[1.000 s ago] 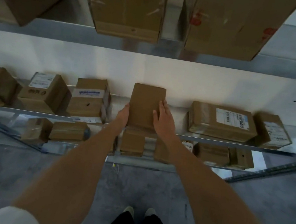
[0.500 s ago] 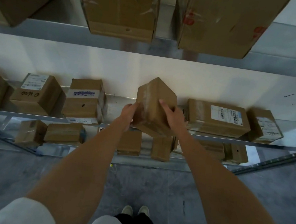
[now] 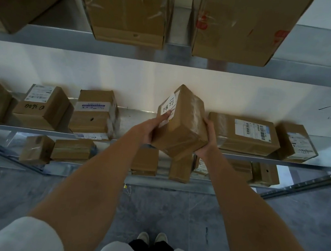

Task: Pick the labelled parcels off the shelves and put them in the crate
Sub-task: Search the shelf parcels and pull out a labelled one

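Since the earlier frames, the small brown cardboard parcel [image 3: 181, 125] has been lifted off the middle metal shelf [image 3: 37, 131] and rotated, so that a white handwritten label [image 3: 168, 109], previously hidden, now faces the camera. Left to right: the left hand [image 3: 150, 126] grips the labelled face with fingers across the label; the parcel is tilted on one corner, clear of the shelf; the right hand [image 3: 208, 139] cups its right lower side. Both hands are clamped on it. Judged progress: one parcel is picked and apparently checked. The crate is not visible, and several labelled cartons, such as the flat one [image 3: 245, 133], remain shelved.
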